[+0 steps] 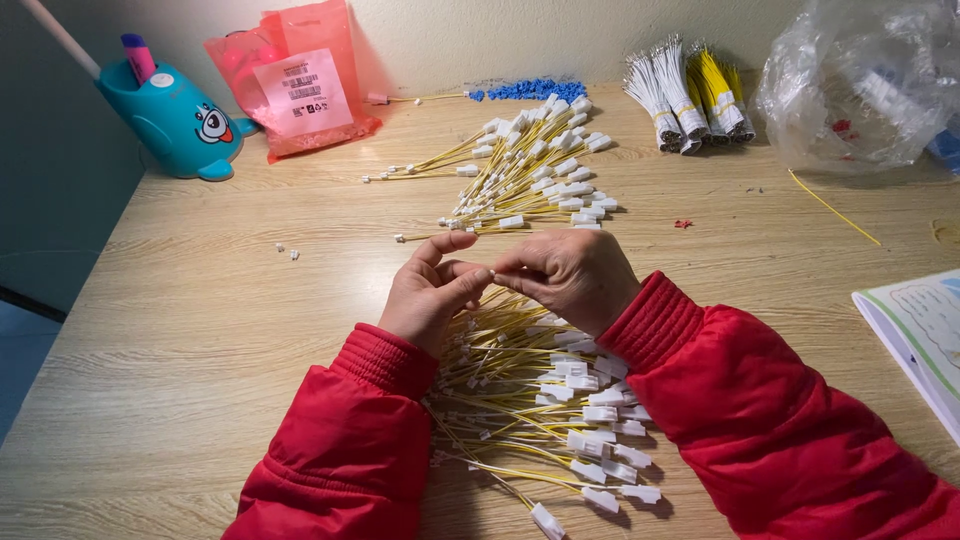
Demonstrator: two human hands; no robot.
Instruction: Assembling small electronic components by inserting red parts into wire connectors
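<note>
1. My left hand point(428, 290) and right hand point(570, 275) meet fingertip to fingertip, each grip pinching something too small to tell.
2. They hover just above the near wire pile point(540, 400) on the tabletop point(200, 330).
3. A second wire pile point(530, 175) lies beyond it.

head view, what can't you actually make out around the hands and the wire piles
- What the left hand and right hand pinch: hidden by the touching fingertips, head view.
- Near pile of yellow wires: its upper part is covered by both hands and red sleeves.
- Clear plastic bag: contents blurred by crinkled film.
- Booklet: cut off by the right edge.
- Tiny white bits on the table: too small to identify.
</note>
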